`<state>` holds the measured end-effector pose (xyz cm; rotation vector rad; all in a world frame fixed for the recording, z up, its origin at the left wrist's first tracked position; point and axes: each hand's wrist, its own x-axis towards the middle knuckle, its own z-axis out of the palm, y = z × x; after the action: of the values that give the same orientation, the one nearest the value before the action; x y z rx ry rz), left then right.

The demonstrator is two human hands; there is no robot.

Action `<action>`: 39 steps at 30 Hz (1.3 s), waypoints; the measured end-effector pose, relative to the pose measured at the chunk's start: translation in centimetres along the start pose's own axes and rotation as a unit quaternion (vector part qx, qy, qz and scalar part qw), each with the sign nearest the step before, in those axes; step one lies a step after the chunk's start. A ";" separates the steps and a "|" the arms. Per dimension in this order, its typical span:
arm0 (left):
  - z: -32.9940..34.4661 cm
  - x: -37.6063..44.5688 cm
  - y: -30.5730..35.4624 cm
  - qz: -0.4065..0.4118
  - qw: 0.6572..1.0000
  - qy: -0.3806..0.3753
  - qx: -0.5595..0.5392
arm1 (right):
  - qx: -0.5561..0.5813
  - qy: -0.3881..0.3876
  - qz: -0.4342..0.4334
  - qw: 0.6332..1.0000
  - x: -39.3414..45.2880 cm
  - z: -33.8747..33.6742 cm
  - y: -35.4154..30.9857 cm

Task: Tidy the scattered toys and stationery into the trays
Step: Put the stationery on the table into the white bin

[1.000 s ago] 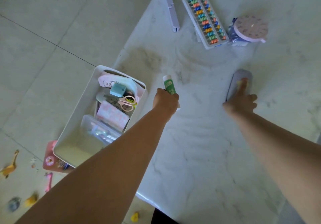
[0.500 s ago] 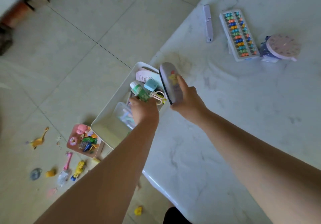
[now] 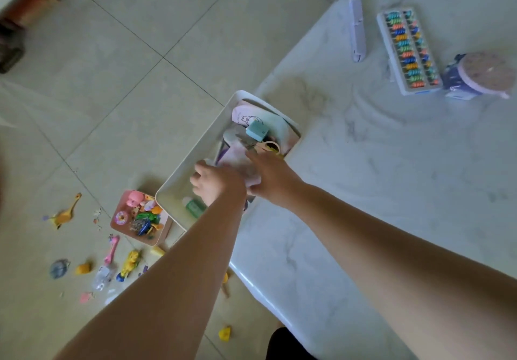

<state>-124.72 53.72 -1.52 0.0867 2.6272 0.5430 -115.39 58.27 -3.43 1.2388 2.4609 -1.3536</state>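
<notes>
A white marble surface (image 3: 391, 192) is seen at right, above a tiled floor (image 3: 112, 80). A white tray (image 3: 179, 183) sits at the surface's left edge, stationery heaped at its far end. Both hands are held over it: the left hand (image 3: 215, 185) with fingers loosely spread above a green glue stick (image 3: 194, 206) lying in the tray's near end, nothing gripped; whether the right hand (image 3: 272, 178) grasps anything cannot be told. A small pink tray (image 3: 165, 227) of toys is seen on the floor, with toys scattered nearby.
</notes>
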 end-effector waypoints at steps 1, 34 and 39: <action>0.6 -0.4 1.4 0.045 0.999 -0.006 0.016 | 0.005 0.039 0.027 0.999 0.1 -1.4 0.9; 27.9 -1.2 31.5 0.484 0.828 -0.176 0.222 | 0.037 0.339 0.269 0.901 6.5 -18.5 23.6; 26.0 -2.5 26.8 0.405 0.877 -0.238 0.104 | 0.066 0.404 0.261 0.874 6.8 -17.7 21.8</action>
<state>-111.71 87.38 -11.31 1.2588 2.0518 0.4100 -99.95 81.66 -10.23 2.6929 2.1073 -0.9654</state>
